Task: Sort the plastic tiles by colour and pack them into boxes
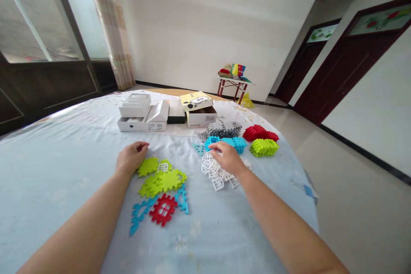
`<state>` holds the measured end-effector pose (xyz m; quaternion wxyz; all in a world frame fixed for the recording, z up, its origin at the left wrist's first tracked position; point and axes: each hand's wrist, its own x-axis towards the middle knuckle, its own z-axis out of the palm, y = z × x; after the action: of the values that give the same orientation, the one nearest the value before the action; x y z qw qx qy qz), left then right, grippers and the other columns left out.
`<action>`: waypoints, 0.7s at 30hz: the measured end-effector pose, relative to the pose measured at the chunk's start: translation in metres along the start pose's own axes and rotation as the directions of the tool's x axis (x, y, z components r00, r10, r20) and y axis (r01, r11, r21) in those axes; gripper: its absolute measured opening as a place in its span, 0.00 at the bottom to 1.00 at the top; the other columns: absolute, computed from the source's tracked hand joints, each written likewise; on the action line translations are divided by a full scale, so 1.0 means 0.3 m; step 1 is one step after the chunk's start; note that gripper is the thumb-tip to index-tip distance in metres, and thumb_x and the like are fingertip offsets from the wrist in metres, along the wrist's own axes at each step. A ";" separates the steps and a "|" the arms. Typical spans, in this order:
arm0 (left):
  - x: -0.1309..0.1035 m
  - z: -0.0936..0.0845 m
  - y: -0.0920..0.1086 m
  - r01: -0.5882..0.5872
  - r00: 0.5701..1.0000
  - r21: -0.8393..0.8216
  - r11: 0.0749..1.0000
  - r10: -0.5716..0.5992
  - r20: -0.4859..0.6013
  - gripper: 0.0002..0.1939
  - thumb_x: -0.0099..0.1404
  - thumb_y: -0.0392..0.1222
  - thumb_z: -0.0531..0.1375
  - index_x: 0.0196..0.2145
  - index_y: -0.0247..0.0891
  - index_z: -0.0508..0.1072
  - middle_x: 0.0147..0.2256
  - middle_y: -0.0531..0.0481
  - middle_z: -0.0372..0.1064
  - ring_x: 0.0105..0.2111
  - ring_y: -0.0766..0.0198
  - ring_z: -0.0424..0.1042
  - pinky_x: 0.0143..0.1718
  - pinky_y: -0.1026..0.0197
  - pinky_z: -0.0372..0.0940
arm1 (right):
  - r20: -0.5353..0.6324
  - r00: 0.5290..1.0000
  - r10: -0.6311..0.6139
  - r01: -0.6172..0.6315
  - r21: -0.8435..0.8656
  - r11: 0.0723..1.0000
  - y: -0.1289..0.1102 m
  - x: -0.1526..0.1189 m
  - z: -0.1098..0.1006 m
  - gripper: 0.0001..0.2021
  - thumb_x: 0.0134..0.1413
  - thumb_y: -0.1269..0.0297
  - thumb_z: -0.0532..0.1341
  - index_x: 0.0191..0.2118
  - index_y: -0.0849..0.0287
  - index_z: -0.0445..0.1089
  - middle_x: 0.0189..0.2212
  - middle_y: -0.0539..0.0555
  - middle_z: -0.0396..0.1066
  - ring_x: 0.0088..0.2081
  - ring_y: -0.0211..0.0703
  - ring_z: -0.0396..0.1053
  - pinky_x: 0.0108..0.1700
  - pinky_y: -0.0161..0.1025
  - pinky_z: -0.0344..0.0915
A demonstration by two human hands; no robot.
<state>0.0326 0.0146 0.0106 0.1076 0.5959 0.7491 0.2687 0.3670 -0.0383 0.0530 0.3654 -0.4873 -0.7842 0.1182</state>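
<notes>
My left hand [131,158] rests on the cloth with its fingers curled in, and nothing shows in them. Beside it lie several lime-green interlocking building pieces [173,180], one carrying a white window insert [162,167]. Just below them are a red window piece [163,209] and two blue triangular pieces [140,213]. My right hand [227,158] reaches over a heap of white window inserts [218,184]. Its thumb and forefinger close at the edge of a blue interlocking piece [212,140]; the hand hides part of it. More blue pieces [238,144] stand stacked alongside.
Grey pieces [224,129], red pieces [259,132] and green pieces [264,147] stand in stacks at the right. White boxes [141,125] and an open box with a yellow lid [196,101] sit farther back. The round table's edge [308,171] curves past on the right.
</notes>
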 end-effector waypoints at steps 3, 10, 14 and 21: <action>0.000 0.003 -0.001 0.001 1.000 -0.013 1.000 -0.001 -0.005 0.20 0.55 0.50 0.50 0.40 0.44 0.74 0.32 0.50 0.74 0.32 0.60 0.71 0.29 0.63 0.61 | 0.191 0.971 -0.143 0.132 0.071 0.989 -0.122 -0.015 0.094 0.10 0.52 0.66 0.58 0.41 0.58 0.70 0.37 0.53 0.72 0.39 0.39 0.68 0.45 0.37 0.62; -0.003 0.003 -0.004 -0.019 1.000 -0.017 1.000 0.019 -0.016 0.19 0.56 0.50 0.50 0.39 0.43 0.75 0.33 0.50 0.75 0.33 0.60 0.72 0.31 0.63 0.61 | 0.408 0.882 -0.236 0.245 0.032 0.969 -0.226 -0.031 0.204 0.24 0.44 0.59 0.65 0.50 0.56 0.66 0.49 0.56 0.67 0.52 0.47 0.61 0.54 0.43 0.53; 0.001 0.002 -0.005 -0.019 1.000 -0.013 1.000 0.019 -0.005 0.19 0.55 0.51 0.50 0.39 0.44 0.75 0.33 0.49 0.74 0.33 0.59 0.71 0.30 0.62 0.61 | 0.428 0.879 -0.208 0.228 0.005 0.974 -0.221 -0.037 0.219 0.24 0.43 0.59 0.66 0.49 0.57 0.66 0.47 0.56 0.69 0.50 0.47 0.63 0.53 0.43 0.54; 0.015 -0.010 -0.003 -0.010 0.998 0.037 0.999 0.008 0.063 0.21 0.57 0.52 0.49 0.42 0.43 0.73 0.33 0.49 0.74 0.31 0.60 0.70 0.28 0.63 0.59 | 0.129 0.977 -0.172 0.175 -0.012 0.984 -0.172 -0.040 0.123 0.26 0.44 0.53 0.65 0.50 0.56 0.66 0.46 0.56 0.68 0.49 0.45 0.63 0.53 0.43 0.56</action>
<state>0.0291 0.0180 0.0134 0.1184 0.6094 0.7476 0.2362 0.3098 -0.0677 0.0493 0.3177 -0.4126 -0.8469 0.1078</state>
